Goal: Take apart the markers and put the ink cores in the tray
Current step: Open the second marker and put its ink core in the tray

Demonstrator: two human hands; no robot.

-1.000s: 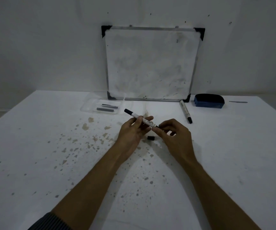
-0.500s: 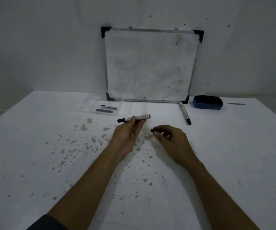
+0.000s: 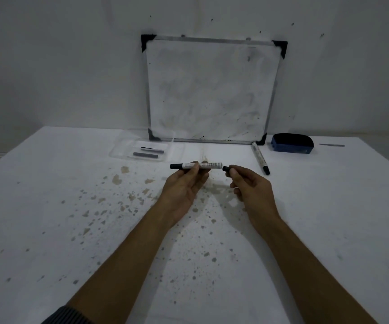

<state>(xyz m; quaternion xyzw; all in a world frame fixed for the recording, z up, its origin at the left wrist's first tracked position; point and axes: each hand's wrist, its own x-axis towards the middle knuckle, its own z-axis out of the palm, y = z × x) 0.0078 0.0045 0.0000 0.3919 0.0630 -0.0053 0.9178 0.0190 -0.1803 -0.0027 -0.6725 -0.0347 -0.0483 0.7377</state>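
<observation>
My left hand [image 3: 185,183] holds a white marker [image 3: 213,165] level above the table, black cap end pointing left, open end pointing right. Just right of that open end, my right hand [image 3: 249,185] pinches a small black end plug [image 3: 225,169] between thumb and fingertips; a small gap separates plug and marker. A clear plastic tray [image 3: 121,152] lies at the back left with two dark ink cores [image 3: 145,155] in it. A second white marker [image 3: 260,157] with a black cap lies on the table to the right.
A whiteboard [image 3: 212,90] leans against the wall at the back. A blue eraser [image 3: 291,143] sits at its right, with a thin grey strip [image 3: 331,145] beyond. The white table [image 3: 48,206] is speckled with brown stains.
My left hand turned the marker from slanted to level. My right hand picked the black plug off the table and brought it up beside the marker's right end.
</observation>
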